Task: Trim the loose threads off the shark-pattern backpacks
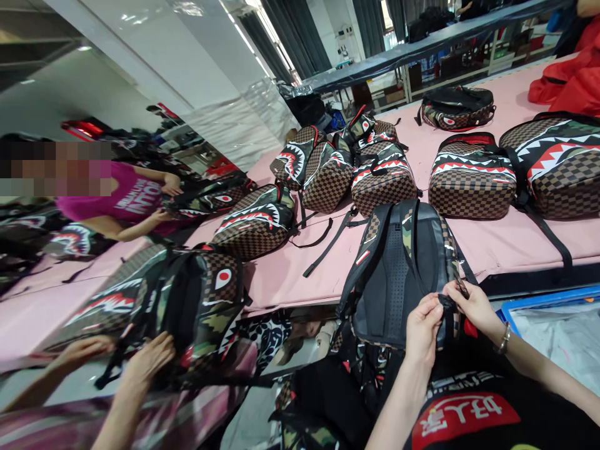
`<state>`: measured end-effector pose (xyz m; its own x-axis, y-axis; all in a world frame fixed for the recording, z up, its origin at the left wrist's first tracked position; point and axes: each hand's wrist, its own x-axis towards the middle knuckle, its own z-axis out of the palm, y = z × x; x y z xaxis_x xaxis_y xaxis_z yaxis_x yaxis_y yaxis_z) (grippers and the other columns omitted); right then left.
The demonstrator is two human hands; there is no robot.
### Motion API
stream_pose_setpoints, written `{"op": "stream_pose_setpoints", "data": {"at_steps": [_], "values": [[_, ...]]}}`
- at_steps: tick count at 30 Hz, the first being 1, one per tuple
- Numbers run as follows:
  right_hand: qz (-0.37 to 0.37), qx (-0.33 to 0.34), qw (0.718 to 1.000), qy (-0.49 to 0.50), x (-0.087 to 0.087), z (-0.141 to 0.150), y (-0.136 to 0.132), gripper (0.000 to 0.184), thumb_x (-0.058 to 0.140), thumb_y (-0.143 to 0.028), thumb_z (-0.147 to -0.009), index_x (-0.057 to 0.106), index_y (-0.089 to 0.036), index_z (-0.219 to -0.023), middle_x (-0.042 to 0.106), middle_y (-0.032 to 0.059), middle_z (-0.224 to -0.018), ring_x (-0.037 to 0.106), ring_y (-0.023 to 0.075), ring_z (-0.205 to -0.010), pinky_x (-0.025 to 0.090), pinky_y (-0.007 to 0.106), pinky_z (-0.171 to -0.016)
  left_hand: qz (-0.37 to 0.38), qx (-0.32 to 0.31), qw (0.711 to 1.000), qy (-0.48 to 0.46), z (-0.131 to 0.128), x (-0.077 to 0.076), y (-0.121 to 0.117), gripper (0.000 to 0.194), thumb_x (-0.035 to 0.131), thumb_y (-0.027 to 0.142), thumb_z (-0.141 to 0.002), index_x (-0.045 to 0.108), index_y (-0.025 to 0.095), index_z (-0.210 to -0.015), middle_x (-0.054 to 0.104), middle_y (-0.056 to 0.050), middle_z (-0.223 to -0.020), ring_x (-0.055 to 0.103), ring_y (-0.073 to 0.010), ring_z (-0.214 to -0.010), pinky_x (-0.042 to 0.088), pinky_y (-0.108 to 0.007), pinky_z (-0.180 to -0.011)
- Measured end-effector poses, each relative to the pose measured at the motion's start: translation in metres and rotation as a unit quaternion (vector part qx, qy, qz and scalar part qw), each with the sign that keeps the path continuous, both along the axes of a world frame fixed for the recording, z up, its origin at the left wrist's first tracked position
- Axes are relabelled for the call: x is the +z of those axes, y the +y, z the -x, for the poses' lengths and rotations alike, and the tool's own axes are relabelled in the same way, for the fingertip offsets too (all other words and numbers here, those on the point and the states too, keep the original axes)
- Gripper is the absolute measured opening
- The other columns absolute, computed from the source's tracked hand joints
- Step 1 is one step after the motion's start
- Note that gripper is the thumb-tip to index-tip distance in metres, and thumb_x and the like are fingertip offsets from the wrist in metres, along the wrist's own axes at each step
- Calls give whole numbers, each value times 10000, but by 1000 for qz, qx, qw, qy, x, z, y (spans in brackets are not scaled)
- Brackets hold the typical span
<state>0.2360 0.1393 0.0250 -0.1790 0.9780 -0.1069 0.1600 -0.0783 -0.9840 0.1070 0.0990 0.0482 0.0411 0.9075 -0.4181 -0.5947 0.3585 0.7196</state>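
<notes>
A backpack (391,294) with a black padded back panel leans against the table edge in front of me, its shoulder straps facing up. Brown check and camouflage fabric show along its sides. At its lower right corner, my left hand (424,322) pinches a small bunched piece of black strap (447,304). My right hand (474,307), with a bracelet at the wrist, is closed on the same strap from the other side. A thin dark piece sticks up by the right fingers; I cannot make out what it is.
Several shark-mouth backpacks (472,178) stand across the pink table (285,284). On the left, a co-worker's hands (150,359) handle another backpack (218,306). Across the table a person in a purple shirt (135,194) holds a bag. A blue-rimmed bin (509,319) is at my right.
</notes>
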Motion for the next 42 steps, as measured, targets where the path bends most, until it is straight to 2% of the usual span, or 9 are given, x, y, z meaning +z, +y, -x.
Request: {"op": "stream_pose_setpoints", "data": {"at_steps": [3, 8, 12, 15, 17, 22, 30, 35, 42], "values": [[-108, -44, 992, -39, 8, -3, -7, 260, 470, -396, -869, 606, -174, -883, 579, 52, -887, 539, 153, -835, 424, 268, -766, 18, 18, 1000, -18, -1, 3, 2, 258, 769, 223, -537, 712, 119, -767, 519, -77, -1113, 516, -65, -738, 413, -172, -656], [-261, -34, 955, -135, 18, -6, -17, 173, 534, -259, -828, 646, -214, -952, 541, 66, -950, 535, 154, -867, 443, 262, -734, 14, 24, 999, -16, -5, 1, 1, 230, 765, 225, -554, 712, 125, -755, 526, -67, -1095, 516, -68, -757, 401, -170, -658], [-200, -64, 972, -103, 14, -1, -12, 180, 519, -313, -833, 596, -175, -746, 549, 60, -815, 532, 157, -766, 426, 281, -685, 9, 18, 1000, -8, -7, 0, -1, 208, 749, 234, -585, 709, 121, -755, 546, -62, -1078, 482, -35, -682, 364, -152, -583], [-45, -130, 990, 18, 9, -1, -5, 324, 538, -490, -792, 497, -169, -778, 458, -2, -607, 402, 101, -482, 335, 250, -459, 48, 53, 997, -32, -5, 1, 0, 252, 768, 213, -557, 710, 137, -790, 570, -59, -1056, 465, -12, -632, 342, -138, -543], [-5, -131, 991, 27, 7, -6, -3, 383, 523, -539, -784, 480, -168, -867, 464, -9, -621, 394, 98, -473, 334, 248, -455, 72, 75, 994, -46, -3, 1, 0, 282, 780, 190, -532, 707, 138, -799, 582, -60, -1037, 460, -5, -615, 340, -131, -530], [-128, -107, 969, -182, 6, -23, -21, 322, 414, -421, -879, 454, -180, -1089, 558, 65, -1021, 534, 172, -914, 406, 296, -807, 84, 91, 990, -70, -3, -1, 3, 294, 772, 165, -536, 701, 124, -819, 597, -70, -1009, 473, -10, -620, 348, -122, -510], [-311, -66, 891, -323, 6, -24, -39, 142, 434, -269, -904, 516, -179, -978, 594, 33, -881, 547, 139, -799, 404, 246, -705, 45, 78, 992, -90, -9, 7, 1, 290, 738, 188, -599, 685, 138, -880, 595, -68, -982, 484, -39, -663, 381, -138, -570], [-342, -73, 870, -348, 9, -22, -34, 120, 444, -235, -900, 526, -158, -943, 603, 33, -871, 550, 132, -799, 400, 245, -731, 13, 55, 993, -105, -13, 13, -2, 255, 709, 195, -653, 679, 136, -899, 590, -53, -901, 490, -47, -683, 384, -151, -626], [-362, -75, 851, -372, 14, -26, -34, 150, 433, -236, -906, 561, -158, -889, 617, 27, -844, 550, 147, -774, 394, 271, -723, 43, 76, 995, -50, -14, 8, -4, 228, 734, 227, -617, 709, 162, -834, 533, -54, -1109, 497, -53, -758, 384, -154, -675]]}}
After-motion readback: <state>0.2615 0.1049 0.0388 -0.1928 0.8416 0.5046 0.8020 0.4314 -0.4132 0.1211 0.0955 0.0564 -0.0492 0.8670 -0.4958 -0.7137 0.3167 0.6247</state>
